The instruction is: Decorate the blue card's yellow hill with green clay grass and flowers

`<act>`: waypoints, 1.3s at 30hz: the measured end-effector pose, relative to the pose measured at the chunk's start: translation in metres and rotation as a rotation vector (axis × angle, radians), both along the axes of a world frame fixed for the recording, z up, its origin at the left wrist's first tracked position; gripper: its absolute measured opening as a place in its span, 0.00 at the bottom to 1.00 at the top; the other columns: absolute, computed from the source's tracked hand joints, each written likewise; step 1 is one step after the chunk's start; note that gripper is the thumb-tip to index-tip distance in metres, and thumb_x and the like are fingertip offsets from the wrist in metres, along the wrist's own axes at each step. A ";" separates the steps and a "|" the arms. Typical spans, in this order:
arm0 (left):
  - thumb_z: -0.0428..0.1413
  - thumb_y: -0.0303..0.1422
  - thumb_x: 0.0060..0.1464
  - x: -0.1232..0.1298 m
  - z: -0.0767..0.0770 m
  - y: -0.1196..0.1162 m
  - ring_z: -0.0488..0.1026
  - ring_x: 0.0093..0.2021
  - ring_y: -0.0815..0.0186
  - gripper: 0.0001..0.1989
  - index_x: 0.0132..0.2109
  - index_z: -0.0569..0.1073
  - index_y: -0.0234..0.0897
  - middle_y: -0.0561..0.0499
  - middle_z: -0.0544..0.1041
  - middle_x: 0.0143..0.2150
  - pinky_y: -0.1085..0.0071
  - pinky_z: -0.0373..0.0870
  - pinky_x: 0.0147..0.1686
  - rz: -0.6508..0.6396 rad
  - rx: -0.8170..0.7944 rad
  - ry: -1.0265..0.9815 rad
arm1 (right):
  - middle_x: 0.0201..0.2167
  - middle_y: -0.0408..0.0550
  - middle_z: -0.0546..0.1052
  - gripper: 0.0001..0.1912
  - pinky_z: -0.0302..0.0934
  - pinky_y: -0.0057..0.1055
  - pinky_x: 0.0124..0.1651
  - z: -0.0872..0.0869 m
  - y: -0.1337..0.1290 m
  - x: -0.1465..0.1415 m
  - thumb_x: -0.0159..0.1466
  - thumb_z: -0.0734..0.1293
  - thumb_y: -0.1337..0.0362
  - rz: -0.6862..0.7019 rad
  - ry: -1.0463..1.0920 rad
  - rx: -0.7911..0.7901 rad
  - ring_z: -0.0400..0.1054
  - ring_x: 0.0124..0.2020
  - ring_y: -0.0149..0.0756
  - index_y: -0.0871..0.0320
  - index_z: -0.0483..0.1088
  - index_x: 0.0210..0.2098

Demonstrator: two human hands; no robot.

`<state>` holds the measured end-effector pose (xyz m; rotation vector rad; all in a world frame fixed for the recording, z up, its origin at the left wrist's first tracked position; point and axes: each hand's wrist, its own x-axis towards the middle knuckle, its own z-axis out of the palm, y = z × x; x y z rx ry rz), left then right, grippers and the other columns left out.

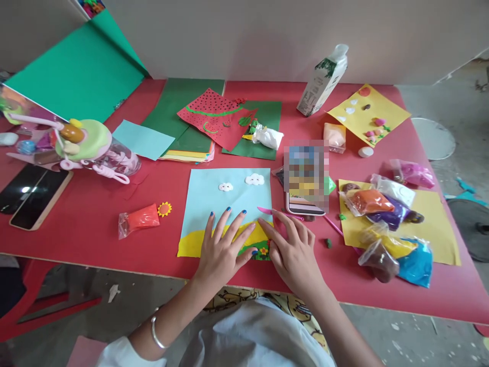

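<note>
A picture on light blue paper (202,193) lies on the red table, with two white clay clouds (254,179) and a yellow clay ground (191,243). My left hand (225,247) rests on the yellow clay, its fingers spread. At the lower right edge, my right hand (296,250) has its fingers stretched out, the index fingertip touching the yellow clay. A pink clay knife (264,210) pokes out past a right fingertip; the hand covers part of it. Green clay with small flowers (263,251) shows between my hands.
A phone (305,206) with a blurred screen stands beside the picture. Bags of clay (369,201) lie on yellow paper (439,224) at right. A red clay bag (139,220) and clay sunflower (164,209) are at left. A carton (323,84) stands at the back.
</note>
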<state>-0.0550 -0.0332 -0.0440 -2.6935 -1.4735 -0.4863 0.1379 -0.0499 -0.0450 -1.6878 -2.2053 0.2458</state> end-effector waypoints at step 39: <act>0.42 0.44 0.68 -0.003 0.001 0.007 0.55 0.67 0.50 0.25 0.66 0.64 0.39 0.44 0.64 0.67 0.49 0.52 0.65 0.033 -0.201 -0.056 | 0.67 0.43 0.61 0.25 0.51 0.46 0.54 0.003 0.006 -0.004 0.68 0.56 0.66 -0.028 -0.031 -0.067 0.55 0.61 0.48 0.40 0.65 0.61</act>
